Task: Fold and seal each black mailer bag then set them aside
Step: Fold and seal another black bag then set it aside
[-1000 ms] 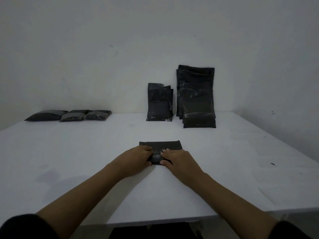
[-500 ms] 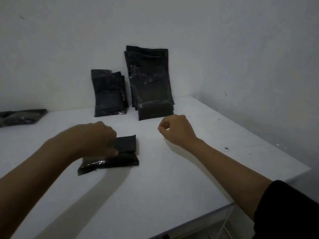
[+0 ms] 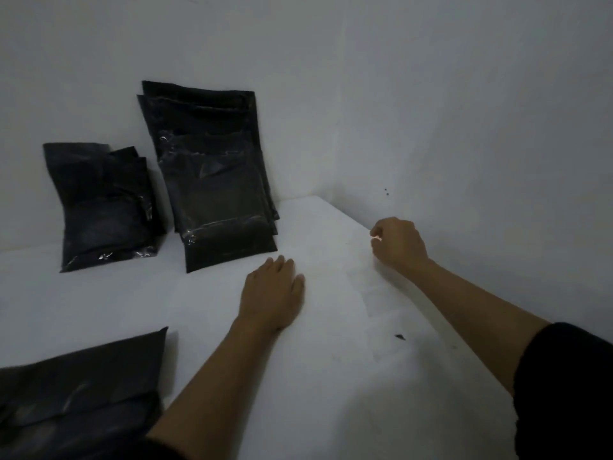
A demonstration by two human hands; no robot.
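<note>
Left hand (image 3: pixel 272 293) flat on table (image 3: pixel 331 376), nothing held. Right hand (image 3: pixel 396 242) curled round small pale scrap, likely seal strip. Folded mailer (image 3: pixel 83 383) near-left, stack (image 3: pixel 215 180) against wall. Risk: stack toppled if bottom bag grabbed.

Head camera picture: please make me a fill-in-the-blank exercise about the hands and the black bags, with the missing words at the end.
1. The left hand lies flat on the white ____.
2. The tall stack of bags leans against the ____.
3. The folded bag lies on the ____ side of the left hand.
4. The right hand has its fingers ____.

Missing words: table; wall; left; curled
</note>
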